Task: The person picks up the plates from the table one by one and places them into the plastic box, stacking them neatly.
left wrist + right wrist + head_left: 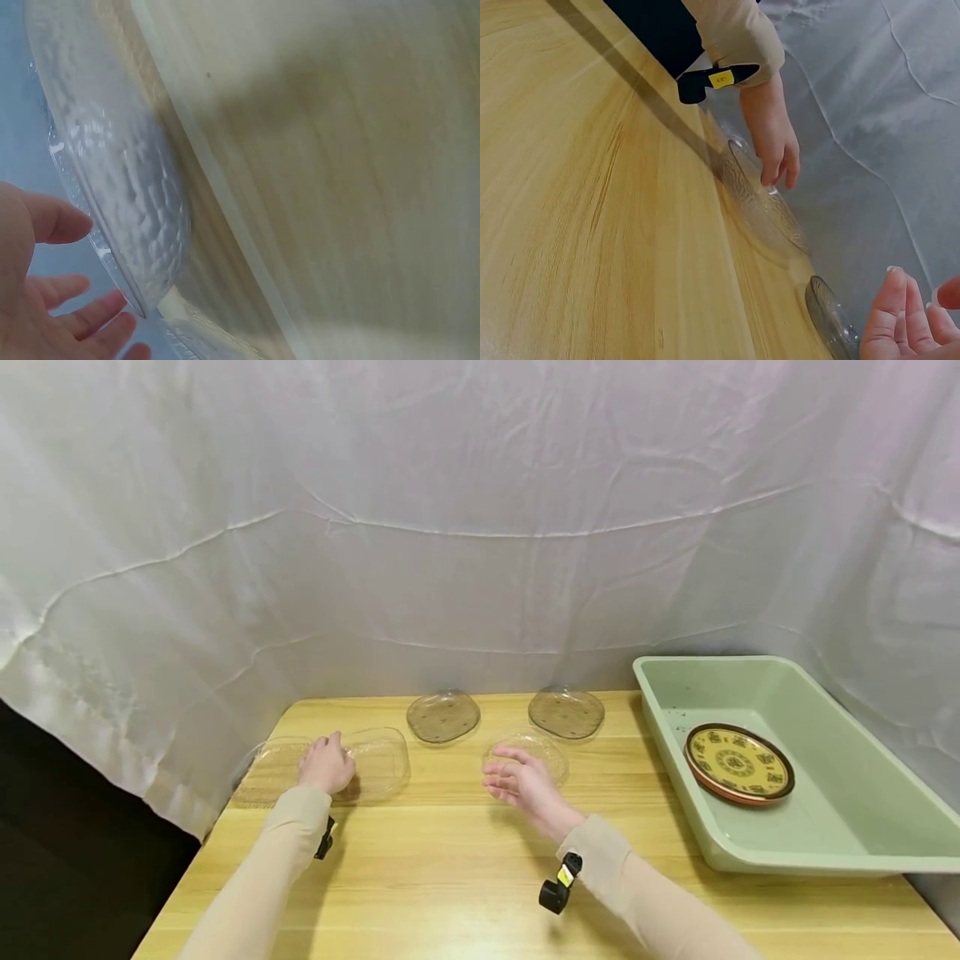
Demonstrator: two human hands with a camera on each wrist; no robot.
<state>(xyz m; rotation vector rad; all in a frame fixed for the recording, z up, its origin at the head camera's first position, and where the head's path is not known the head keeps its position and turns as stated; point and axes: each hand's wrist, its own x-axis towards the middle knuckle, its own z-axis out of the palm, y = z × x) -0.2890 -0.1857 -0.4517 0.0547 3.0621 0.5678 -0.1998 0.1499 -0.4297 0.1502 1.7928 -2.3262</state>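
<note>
My left hand (326, 766) is over two clear textured glass dishes, where a left dish (272, 770) and a rounded rectangular dish (384, 764) lie side by side. In the left wrist view its thumb and loosely spread fingers are at the rim of a pebbled clear dish (139, 195); firm contact cannot be told. The right wrist view shows this hand reaching down at a dish's edge. My right hand (528, 785) hovers with relaxed, parted fingers by a small round clear dish (551, 756), partly covering it. Nothing is held in that hand.
Two smoky round glass plates (443, 717) (566, 713) lie along the back of the wooden table (420, 868). At the right a large green basin (847, 843) contains stacked yellow patterned plates (738, 762) with dark rims. A grey curtain (480, 585) hangs behind.
</note>
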